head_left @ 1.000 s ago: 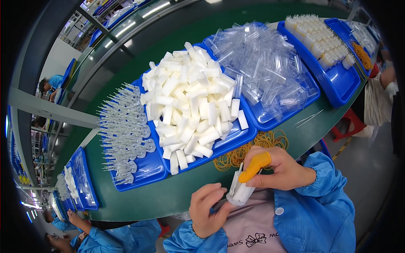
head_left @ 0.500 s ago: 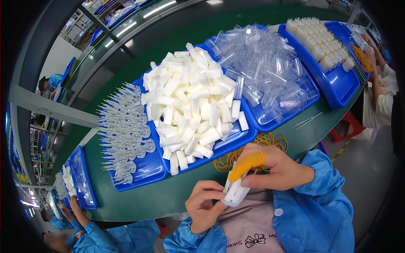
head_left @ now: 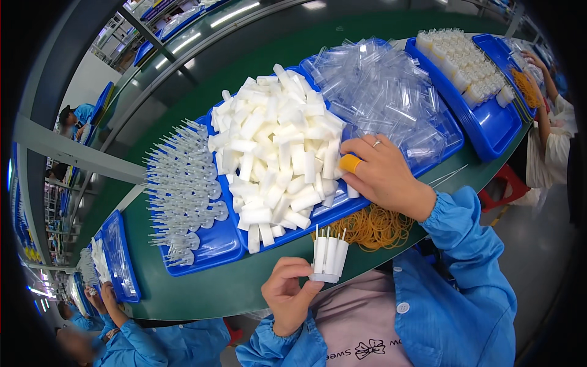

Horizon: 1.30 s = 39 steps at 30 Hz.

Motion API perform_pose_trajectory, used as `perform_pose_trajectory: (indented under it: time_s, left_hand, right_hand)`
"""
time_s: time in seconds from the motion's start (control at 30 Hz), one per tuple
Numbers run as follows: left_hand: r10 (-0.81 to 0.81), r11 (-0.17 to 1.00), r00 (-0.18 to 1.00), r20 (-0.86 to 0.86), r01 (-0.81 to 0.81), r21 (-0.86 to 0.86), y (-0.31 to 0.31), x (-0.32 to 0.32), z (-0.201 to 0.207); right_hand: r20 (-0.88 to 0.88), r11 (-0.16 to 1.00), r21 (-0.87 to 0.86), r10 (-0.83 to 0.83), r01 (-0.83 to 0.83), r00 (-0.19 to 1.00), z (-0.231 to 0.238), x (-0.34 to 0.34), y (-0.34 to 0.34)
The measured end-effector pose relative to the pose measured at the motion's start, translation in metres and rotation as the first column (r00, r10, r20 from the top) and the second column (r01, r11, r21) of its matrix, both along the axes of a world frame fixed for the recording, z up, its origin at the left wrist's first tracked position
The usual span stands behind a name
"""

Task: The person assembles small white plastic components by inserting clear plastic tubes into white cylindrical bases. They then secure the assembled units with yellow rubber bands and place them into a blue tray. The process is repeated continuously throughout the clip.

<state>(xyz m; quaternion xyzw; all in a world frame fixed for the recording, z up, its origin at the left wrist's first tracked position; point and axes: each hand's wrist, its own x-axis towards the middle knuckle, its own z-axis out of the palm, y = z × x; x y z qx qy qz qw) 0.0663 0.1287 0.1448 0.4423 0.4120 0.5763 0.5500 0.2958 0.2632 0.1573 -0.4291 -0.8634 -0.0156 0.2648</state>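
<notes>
Long green table (head_left: 202, 287) in busy workshop

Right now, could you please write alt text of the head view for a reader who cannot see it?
The left hand holds a small bundle of white tubes upright while the right hand, with a yellow finger cot, reaches into a blue tray heaped with loose white tubes. Rubber bands lie on the green table.

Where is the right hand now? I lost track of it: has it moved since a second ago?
Yes. The right hand went up from beside the bundle to the tray of white pieces.
</notes>
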Motion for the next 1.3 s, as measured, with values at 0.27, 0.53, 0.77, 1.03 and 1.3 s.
perform_pose_trajectory:
  time_s: [0.27, 0.53, 0.77, 1.03, 1.3]
  left_hand:
    - [0.034, 0.986, 0.917, -0.398, 0.035, 0.165, 0.001, 0.001, 0.013]
    - [0.090, 0.934, 0.791, -0.605, 0.143, 0.327, 0.002, 0.009, 0.024]
    - [0.145, 0.877, 0.692, -0.707, 0.241, 0.416, 0.006, 0.011, 0.025]
    - [0.163, 0.790, 0.642, -0.749, 0.370, 0.489, 0.005, 0.008, 0.024]
    - [0.231, 0.778, 0.694, -0.682, 0.289, 0.558, 0.002, 0.019, 0.050]
  right_hand:
    - [-0.800, 0.742, -0.541, -0.309, -0.396, 0.513, 0.005, -0.007, -0.021]
    - [-0.768, 0.395, -0.593, -0.538, -0.702, 0.346, 0.017, -0.017, -0.036]
    - [-0.767, 0.334, -0.621, -0.444, -0.709, 0.462, 0.014, -0.017, -0.039]
    - [-0.727, 0.491, -0.670, -0.280, -0.557, 0.627, 0.031, 0.000, -0.039]
    - [-0.766, 0.386, -0.643, -0.315, -0.662, 0.560, 0.031, 0.004, -0.041]
